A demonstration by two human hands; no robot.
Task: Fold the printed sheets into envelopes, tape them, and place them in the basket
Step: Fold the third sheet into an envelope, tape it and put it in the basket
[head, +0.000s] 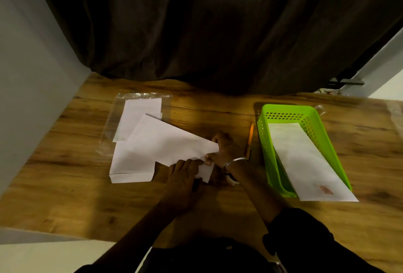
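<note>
The sheet (161, 142) lies mid-table (65, 163). The right hand (222, 148) pinches its right tip, I think to make a fold. The left hand (183, 176) presses it flat so it won't slide. The basket (287, 108), near the right edge, holds 1 envelope (305, 159).

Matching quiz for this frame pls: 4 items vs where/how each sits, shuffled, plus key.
Things:
1. basket
2. orange pencil
3. finished envelope
4. sheet being folded

Place or state:
A. lies between the right hand and the basket
B. left hand and right hand both on it
C. green, on the right of the table
D. lies in the basket, near end sticking out

Pairs: 1-C, 2-A, 3-D, 4-B
</note>
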